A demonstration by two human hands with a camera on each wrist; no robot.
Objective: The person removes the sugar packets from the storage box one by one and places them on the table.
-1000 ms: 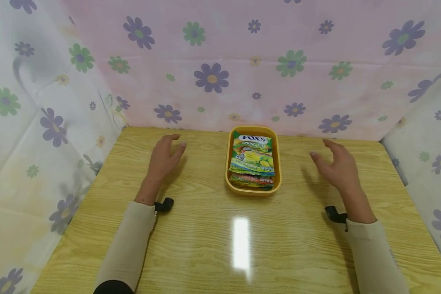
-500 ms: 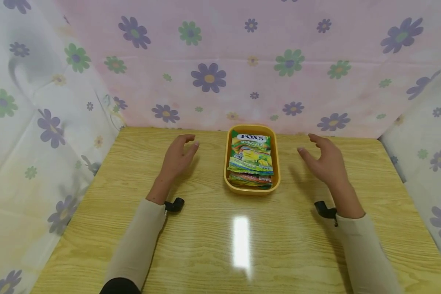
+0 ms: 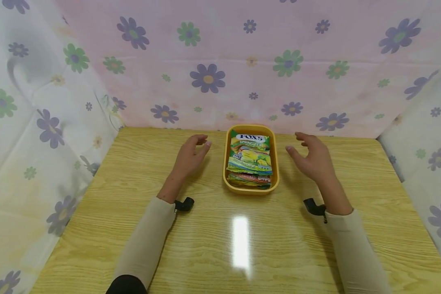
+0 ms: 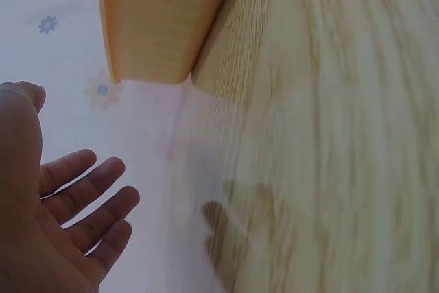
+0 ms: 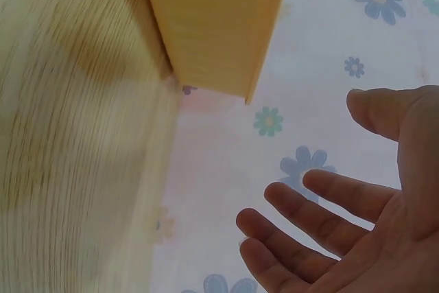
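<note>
A rounded rectangular tray in glossy yellow (image 3: pixel 251 191) stood on the pale yellow-brown, wood-grained bench (image 3: pixel 206 249), close to its far edge and between the person's two hands. The left hand (image 3: pixel 192 155) hung to the left of the tray, near its side wall but apart from it, with the thumb held away from four loosely bent fingers. The right hand (image 3: pixel 313 158) lay likewise on the other side, thumb spread from the fingers, its palm turned toward the tray and a gap between them. The hands were well apart from each other, and both wrist views showed relaxed, separated fingers beside the tray's plain outer wall. Inside the tray, at its far end, lay a green printed packet reading FOX'S SPRING TEA (image 3: pixel 250 143); a paler yellow-green packet with a blue edge (image 3: pixel 250 161) overlapped it in the middle, and packets with a reddish strip (image 3: pixel 249 179) showed at the near end, their lettering too small to read. Beige long sleeves (image 3: pixel 143 241) covered the forearms, and a small black device (image 3: pixel 185 204) sat at each cuff. A long white glare (image 3: pixel 240 243) lay on the bench nearer the person. Behind rose a pink cloth printed with purple, green and yellow flowers (image 3: pixel 239 49), with whiter flowered cloth (image 3: pixel 7 151) at both sides.
</note>
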